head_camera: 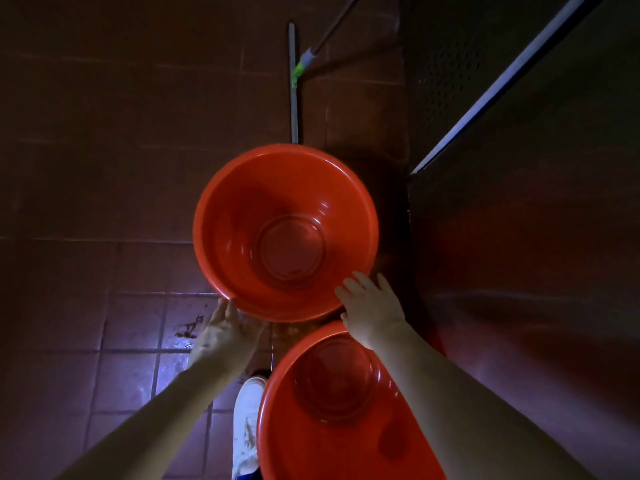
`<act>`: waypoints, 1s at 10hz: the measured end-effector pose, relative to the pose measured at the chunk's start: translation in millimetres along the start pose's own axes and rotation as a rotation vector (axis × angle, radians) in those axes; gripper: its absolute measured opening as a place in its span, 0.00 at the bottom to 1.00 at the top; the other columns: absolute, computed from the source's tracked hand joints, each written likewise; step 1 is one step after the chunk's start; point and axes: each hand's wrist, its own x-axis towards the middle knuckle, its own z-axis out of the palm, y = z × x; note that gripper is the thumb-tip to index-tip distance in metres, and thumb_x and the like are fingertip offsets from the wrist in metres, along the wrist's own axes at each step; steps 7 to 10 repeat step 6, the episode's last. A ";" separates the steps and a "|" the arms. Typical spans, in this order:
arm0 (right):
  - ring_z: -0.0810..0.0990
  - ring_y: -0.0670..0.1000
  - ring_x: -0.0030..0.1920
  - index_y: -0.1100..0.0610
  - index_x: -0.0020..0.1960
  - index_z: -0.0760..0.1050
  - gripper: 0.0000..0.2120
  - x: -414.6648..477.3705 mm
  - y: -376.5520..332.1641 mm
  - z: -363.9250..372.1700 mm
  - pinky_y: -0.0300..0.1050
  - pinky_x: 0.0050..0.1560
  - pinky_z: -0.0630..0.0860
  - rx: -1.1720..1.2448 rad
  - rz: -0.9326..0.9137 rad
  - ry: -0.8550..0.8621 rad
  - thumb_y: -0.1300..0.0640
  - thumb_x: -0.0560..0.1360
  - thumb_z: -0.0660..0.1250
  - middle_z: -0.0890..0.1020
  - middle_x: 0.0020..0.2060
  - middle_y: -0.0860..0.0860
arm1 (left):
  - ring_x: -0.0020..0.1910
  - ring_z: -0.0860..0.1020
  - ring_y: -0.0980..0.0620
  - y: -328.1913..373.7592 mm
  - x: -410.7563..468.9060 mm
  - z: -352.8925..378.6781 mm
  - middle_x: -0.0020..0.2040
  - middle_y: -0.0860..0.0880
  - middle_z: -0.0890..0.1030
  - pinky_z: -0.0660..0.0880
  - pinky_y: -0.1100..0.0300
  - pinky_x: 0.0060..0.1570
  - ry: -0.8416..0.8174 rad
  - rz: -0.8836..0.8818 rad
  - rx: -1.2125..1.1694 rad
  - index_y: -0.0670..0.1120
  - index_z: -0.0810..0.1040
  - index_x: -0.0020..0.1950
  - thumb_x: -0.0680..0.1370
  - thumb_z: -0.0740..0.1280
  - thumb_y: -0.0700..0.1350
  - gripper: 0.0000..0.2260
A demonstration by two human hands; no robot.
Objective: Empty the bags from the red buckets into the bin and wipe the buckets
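Dim tiled floor (104, 209). Far round red plastic bucket (284, 233) sits centre frame, mouth up, inner base visible. Its near edge overlaps the far rim of a second round red plastic bucket (332, 407) below it.

Left hand (225, 327) at the far bucket's near-left rim, thumb on the edge. Fingers pass under it, so grip cannot be told.

Right hand (372, 310) lies on the near-right rim, fingers straight and spread apart.

White shoe (247, 420) just left of the near bucket. Long-handled floor squeegee with green joint (297, 72) beyond, dark metal cabinet (519, 202) to the right.
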 end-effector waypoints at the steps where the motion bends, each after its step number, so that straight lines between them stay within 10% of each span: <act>1: 0.47 0.52 0.78 0.51 0.77 0.57 0.25 -9.3 17.9 1.3 0.59 0.76 0.47 0.018 0.071 -0.035 0.48 0.81 0.56 0.58 0.76 0.49 | 0.74 0.62 0.43 14.7 -11.5 11.4 0.75 0.42 0.64 0.57 0.53 0.70 -0.068 0.035 -0.039 0.44 0.63 0.75 0.81 0.61 0.52 0.25; 10: 0.55 0.53 0.77 0.50 0.77 0.57 0.27 -68.2 83.5 0.5 0.57 0.76 0.51 0.100 0.290 -0.081 0.48 0.80 0.59 0.58 0.77 0.49 | 0.72 0.64 0.46 63.8 -4.5 36.1 0.75 0.48 0.63 0.66 0.48 0.69 -0.169 0.336 0.266 0.55 0.61 0.77 0.81 0.58 0.56 0.24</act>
